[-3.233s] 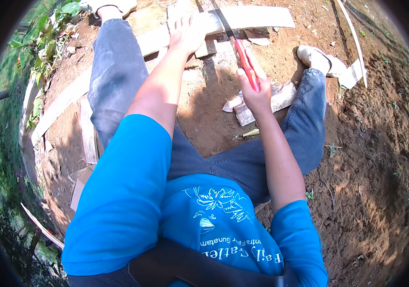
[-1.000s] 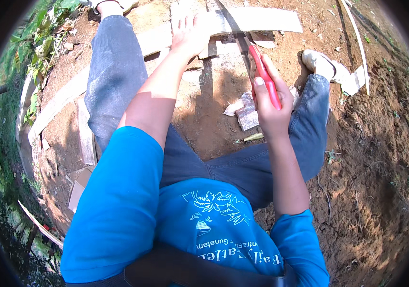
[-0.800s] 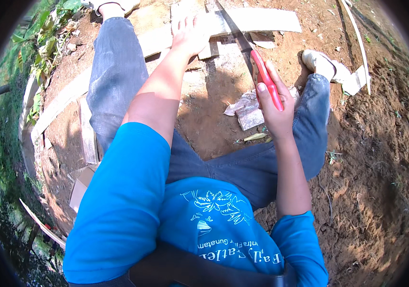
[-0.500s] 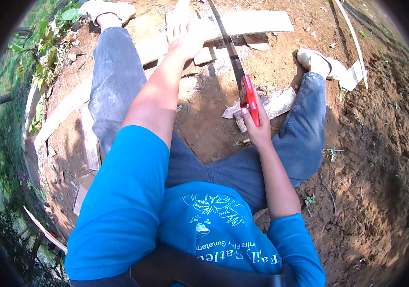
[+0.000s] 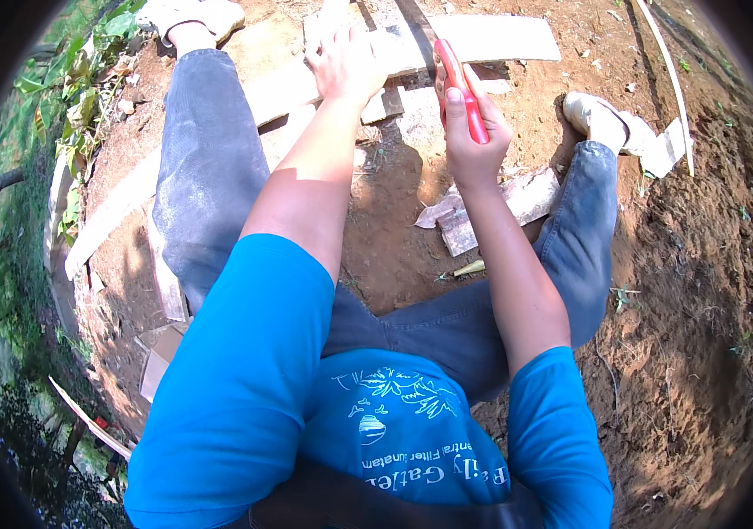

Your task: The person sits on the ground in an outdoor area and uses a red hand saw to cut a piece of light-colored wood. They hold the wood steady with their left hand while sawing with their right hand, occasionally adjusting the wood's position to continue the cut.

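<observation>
A long pale wooden plank (image 5: 508, 37) lies across the ground in front of me. On top of it my left hand (image 5: 350, 69) rests flat with its fingers stretched out, near a second light piece of wood that runs away from me. My right hand (image 5: 480, 141) is wrapped round the red handle of a handsaw (image 5: 460, 84), thumb along the handle's side. The saw's dark blade points away and crosses the plank to the right of my left hand. Most of the blade's far part runs out at the top edge.
My legs in blue trousers (image 5: 204, 167) spread to both sides. Between them lie a bark-like wood piece (image 5: 517, 207) and brown soil. A thin pale strip (image 5: 671, 70) lies at the far right, a cardboard-coloured box (image 5: 160, 353) at the left, with green plants (image 5: 77, 115) beyond.
My right hand has pushed the saw forward, away from me, so its handle is now close to the plank. My left hand stays on the plank; the whole view has shifted slightly.
</observation>
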The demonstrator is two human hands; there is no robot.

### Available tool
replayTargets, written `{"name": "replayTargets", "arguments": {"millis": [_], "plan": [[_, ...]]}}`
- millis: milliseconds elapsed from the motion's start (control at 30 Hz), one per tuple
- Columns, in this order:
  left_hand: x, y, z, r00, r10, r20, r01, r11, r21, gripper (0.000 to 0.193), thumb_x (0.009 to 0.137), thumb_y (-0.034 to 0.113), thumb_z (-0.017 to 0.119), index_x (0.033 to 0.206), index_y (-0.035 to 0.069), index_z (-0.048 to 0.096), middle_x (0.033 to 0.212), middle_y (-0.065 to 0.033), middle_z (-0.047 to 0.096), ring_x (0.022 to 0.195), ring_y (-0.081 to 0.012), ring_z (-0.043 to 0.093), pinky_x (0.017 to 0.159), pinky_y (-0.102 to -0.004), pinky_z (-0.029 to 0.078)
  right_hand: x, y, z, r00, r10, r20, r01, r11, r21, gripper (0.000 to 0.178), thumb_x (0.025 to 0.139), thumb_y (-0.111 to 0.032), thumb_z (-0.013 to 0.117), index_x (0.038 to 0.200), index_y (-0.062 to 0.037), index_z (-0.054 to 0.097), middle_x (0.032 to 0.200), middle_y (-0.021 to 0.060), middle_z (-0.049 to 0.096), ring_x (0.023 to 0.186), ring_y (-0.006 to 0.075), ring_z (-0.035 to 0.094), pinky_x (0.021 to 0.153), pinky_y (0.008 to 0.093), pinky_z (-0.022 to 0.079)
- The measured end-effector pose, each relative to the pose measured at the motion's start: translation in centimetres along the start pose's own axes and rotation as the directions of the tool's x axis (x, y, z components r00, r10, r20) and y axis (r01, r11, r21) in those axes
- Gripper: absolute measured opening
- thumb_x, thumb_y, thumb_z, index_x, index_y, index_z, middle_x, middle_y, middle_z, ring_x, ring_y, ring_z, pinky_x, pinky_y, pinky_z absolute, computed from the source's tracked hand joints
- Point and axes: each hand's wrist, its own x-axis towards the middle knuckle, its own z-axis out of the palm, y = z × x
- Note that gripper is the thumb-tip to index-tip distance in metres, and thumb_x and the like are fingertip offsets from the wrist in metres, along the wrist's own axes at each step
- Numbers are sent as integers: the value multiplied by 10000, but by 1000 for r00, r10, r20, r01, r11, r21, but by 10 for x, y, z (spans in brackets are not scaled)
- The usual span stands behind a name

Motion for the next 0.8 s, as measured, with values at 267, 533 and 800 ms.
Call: {"name": "replayTargets", "arguments": {"millis": [267, 533, 800], "plan": [[1, -1, -3, 999, -7, 32, 8, 999, -33, 640, 990, 481, 549, 1459, 56, 459, 1456, -181, 503, 1377, -294, 437, 1147, -495, 313, -6, 16, 11, 997, -61, 47, 64, 996, -65, 380, 966, -82, 661, 1333, 14, 635, 817, 11, 681, 682, 43, 597, 598, 209, 475], [4, 1, -3, 999, -15, 42, 17, 999, -46, 630, 991, 477, 547, 1452, 55, 465, 1446, -180, 510, 1367, -291, 445, 1139, -491, 320, -4, 14, 7, 990, -84, 114, 90, 995, -51, 447, 958, -3, 636, 1399, 27, 572, 912, 52, 720, 755, 49, 640, 665, 202, 523], [5, 2, -5, 998, -29, 50, 32, 998, -57, 620, 993, 474, 544, 1444, 55, 471, 1436, -179, 517, 1357, -288, 453, 1132, -488, 328, -14, 16, 13, 974, -202, 100, 215, 965, -149, 447, 952, -28, 656, 1383, 55, 571, 1003, 105, 748, 780, 72, 671, 708, 231, 551]]}}
